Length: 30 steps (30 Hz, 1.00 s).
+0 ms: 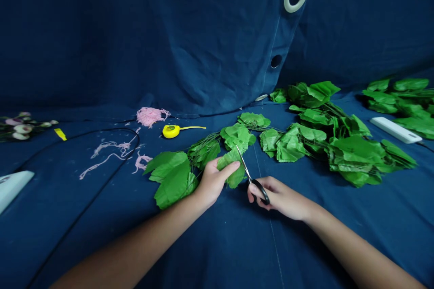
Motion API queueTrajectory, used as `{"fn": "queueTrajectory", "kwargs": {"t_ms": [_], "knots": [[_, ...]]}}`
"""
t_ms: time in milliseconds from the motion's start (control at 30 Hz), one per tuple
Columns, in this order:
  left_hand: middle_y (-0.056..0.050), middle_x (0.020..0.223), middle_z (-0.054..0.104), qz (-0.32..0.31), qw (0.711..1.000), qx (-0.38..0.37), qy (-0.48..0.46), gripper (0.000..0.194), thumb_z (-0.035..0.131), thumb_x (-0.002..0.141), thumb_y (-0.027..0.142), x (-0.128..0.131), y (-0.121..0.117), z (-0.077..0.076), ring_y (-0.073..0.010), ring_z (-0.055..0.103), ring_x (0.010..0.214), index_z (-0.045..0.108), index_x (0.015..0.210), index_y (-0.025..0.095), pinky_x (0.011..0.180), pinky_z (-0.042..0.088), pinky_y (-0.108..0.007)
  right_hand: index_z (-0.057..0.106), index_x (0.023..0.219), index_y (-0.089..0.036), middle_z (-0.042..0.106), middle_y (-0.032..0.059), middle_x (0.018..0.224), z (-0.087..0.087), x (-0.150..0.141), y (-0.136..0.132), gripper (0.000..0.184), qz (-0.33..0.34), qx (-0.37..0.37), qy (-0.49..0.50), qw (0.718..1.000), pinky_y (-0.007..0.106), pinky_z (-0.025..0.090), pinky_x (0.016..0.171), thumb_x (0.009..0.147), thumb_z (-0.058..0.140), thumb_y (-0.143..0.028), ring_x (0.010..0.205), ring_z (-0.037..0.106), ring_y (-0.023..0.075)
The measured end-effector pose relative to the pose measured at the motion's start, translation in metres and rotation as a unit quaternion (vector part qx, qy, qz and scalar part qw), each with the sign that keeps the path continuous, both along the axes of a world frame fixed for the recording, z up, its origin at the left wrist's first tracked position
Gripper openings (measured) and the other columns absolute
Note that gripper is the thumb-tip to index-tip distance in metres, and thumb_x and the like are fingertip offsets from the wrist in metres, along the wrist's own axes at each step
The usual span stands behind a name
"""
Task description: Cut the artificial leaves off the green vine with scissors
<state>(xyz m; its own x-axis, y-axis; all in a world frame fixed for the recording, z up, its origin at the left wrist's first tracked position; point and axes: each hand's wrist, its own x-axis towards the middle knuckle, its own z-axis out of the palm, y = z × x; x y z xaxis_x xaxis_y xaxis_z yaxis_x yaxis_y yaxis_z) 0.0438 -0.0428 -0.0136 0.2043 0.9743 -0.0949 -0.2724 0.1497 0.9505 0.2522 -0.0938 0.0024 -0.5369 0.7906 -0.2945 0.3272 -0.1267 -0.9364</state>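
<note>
Left hand (213, 181) pinching an artificial green leaf (233, 169); right hand (280, 197) gripping black-handled scissors (253, 183) just right, blades angling far-left along the leaf's edge.

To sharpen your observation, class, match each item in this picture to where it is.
Items:
1. Scissors
2. Green artificial leaf
3. Pink yarn bundle
4. Yellow tape measure

Places:
A. Lying on the blue cloth, just right of the yarn
B. Held in the right hand
C. Bunched on the cloth, left of the tape measure
D. Gripped in the left hand

Right pairs: 1-B, 2-D, 3-C, 4-A.
</note>
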Motion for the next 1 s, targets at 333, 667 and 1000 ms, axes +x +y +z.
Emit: {"fn": "queueTrajectory", "kwargs": {"t_ms": [333, 667, 1000], "knots": [[-0.003, 0.077, 0.066, 0.019, 0.999, 0.028, 0.034, 0.032, 0.085, 0.078, 0.039, -0.0007, -0.0004, -0.0063, -0.0123, 0.058, 0.068, 0.069, 0.085, 0.012, 0.061, 0.046, -0.023, 0.065, 0.093, -0.012, 0.048, -0.0008, 0.065, -0.0008, -0.0028, -0.0008, 0.058, -0.016, 0.008, -0.022, 1.000, 0.017, 0.032, 0.055, 0.098, 0.050, -0.069, 0.059, 0.044, 0.0073], [-0.001, 0.073, 0.062, 0.009, 0.998, 0.045, 0.049, 0.032, 0.084, 0.079, 0.040, -0.0008, -0.0006, -0.0079, -0.0109, 0.054, 0.065, 0.066, 0.080, 0.013, 0.059, 0.044, -0.022, 0.065, 0.093, -0.012, 0.052, 0.0001, 0.070, 0.0019, -0.0035, -0.0020, 0.058, -0.021, 0.005, -0.024, 0.999, 0.016, 0.034, 0.055, 0.097, 0.052, -0.068, 0.061, 0.046, 0.0071], [-0.002, 0.073, 0.062, -0.001, 0.998, 0.043, 0.047, 0.032, 0.083, 0.081, 0.041, -0.0018, 0.0001, -0.0089, -0.0110, 0.053, 0.065, 0.068, 0.080, 0.012, 0.059, 0.043, -0.023, 0.064, 0.093, -0.012, 0.050, -0.0004, 0.069, 0.0020, -0.0042, -0.0018, 0.058, -0.022, 0.006, -0.016, 1.000, 0.017, 0.034, 0.057, 0.097, 0.051, -0.068, 0.061, 0.045, 0.0073]]}}
